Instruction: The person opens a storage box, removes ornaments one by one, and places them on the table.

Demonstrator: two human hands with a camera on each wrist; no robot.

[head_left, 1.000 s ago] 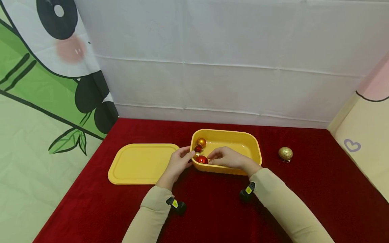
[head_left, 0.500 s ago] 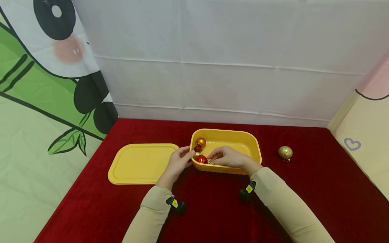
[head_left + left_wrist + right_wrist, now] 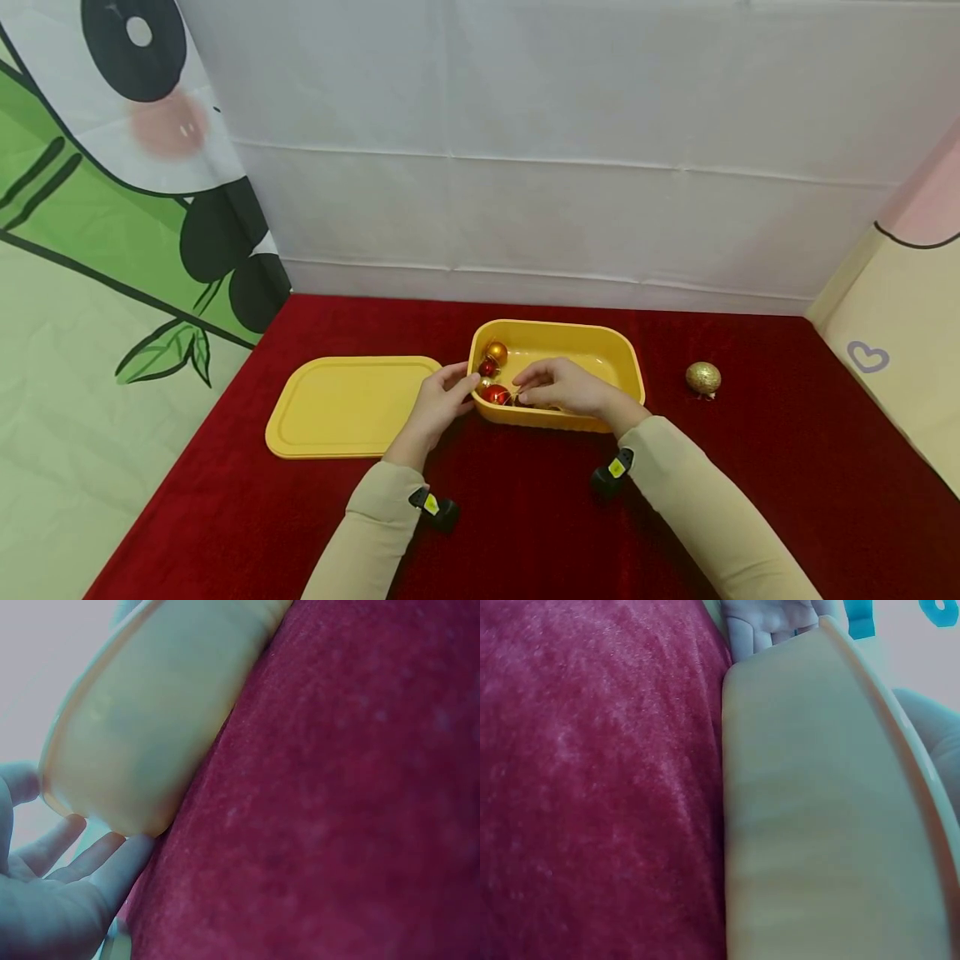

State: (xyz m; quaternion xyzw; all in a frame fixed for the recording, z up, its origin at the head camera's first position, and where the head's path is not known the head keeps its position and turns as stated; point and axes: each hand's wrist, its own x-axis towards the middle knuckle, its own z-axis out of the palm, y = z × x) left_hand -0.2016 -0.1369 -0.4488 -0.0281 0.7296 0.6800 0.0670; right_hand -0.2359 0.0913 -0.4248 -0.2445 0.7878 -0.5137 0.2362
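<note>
Both hands are at a yellow plastic box [image 3: 628, 379] on the table. At its left end, my left hand [image 3: 437, 410] holds the box, thumb at the rim and fingers against the outer wall; the left wrist view shows those fingers [image 3: 112, 859] touching it. My right hand [image 3: 566, 390] reaches over the near wall into the box, fingers bent beside a red Christmas bauble [image 3: 495, 394] and its gold string. Whether they pinch the string is too small to tell. An orange-gold bauble [image 3: 497, 352], a small dark red bauble [image 3: 487, 367] and a small pale gold bauble [image 3: 486, 383] lie along the left wall.
A yellow lid [image 3: 348, 407] lies flat to the left of the box. Right of the box sits a glittery gold bauble [image 3: 703, 378]. Red velvety cloth [image 3: 525, 517] covers the table, with a white fabric backdrop [image 3: 562, 225] behind it.
My right hand's fingers have lifted slightly inside the box, and more gold string shows beside the red bauble. That bauble has shifted a little left. My left hand stays at the box's end.
</note>
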